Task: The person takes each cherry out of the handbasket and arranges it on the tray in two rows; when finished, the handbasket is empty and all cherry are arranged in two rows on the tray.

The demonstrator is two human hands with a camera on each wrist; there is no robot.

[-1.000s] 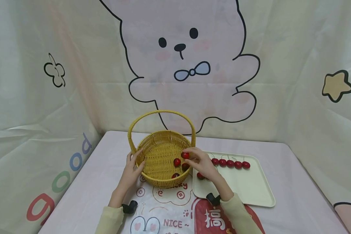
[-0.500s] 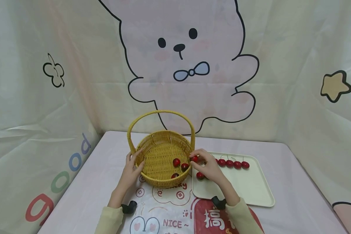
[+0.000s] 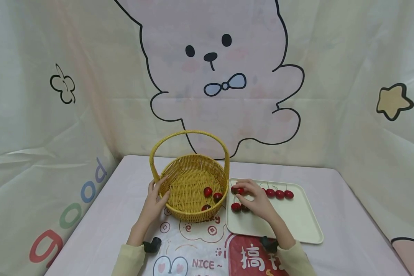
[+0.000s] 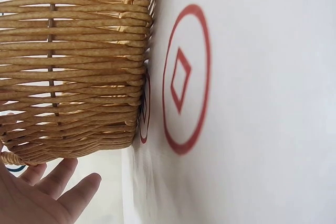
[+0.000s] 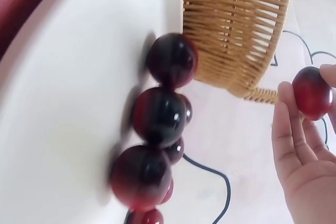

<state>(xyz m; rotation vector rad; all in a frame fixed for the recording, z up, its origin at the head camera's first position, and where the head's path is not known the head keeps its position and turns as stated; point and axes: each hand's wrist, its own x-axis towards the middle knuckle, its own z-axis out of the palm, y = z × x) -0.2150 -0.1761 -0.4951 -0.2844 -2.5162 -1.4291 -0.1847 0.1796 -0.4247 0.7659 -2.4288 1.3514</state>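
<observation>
A yellow wicker basket (image 3: 189,184) with a tall arched handle holds three dark red cherries (image 3: 207,192) in its right part. My left hand (image 3: 153,205) grips its left rim; in the left wrist view, several fingers (image 4: 79,195) lie along the outside of the weave. Over the left end of the cream tray (image 3: 289,222), my right hand (image 3: 257,199) pinches a cherry (image 5: 312,93) between thumb and fingertips, stem downward in the right wrist view. Several stemmed cherries (image 3: 279,194) stand in a back row on the tray; others (image 3: 236,207) sit nearer its front left.
Basket and tray stand side by side on a white printed cloth (image 3: 189,237), the tray on the right. A red printed patch (image 3: 252,255) lies in front of the tray. Behind rises a fabric wall with a drawn bear (image 3: 224,115).
My right hand has moved right with the cherry, from above the basket's right part, past its rim, to over the tray's left end. My left hand stays on the rim.
</observation>
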